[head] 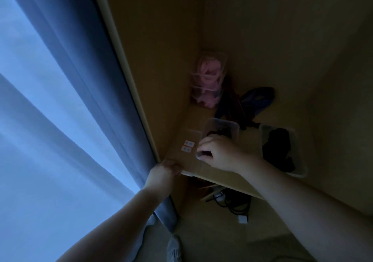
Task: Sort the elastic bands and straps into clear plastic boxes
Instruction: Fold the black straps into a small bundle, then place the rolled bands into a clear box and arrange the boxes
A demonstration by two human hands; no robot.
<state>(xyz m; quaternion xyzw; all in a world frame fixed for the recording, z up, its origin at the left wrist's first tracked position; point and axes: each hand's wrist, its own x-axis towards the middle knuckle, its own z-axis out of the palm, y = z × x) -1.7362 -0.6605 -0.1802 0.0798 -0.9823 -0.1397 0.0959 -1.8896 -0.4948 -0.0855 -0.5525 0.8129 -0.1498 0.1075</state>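
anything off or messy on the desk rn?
Nothing looks spilled or broken, though the view is very dim. One messy spot: a loose tangle of blue, red and dark straps lies unsorted on the table behind the open box, beside the stack of boxes with pink bands.
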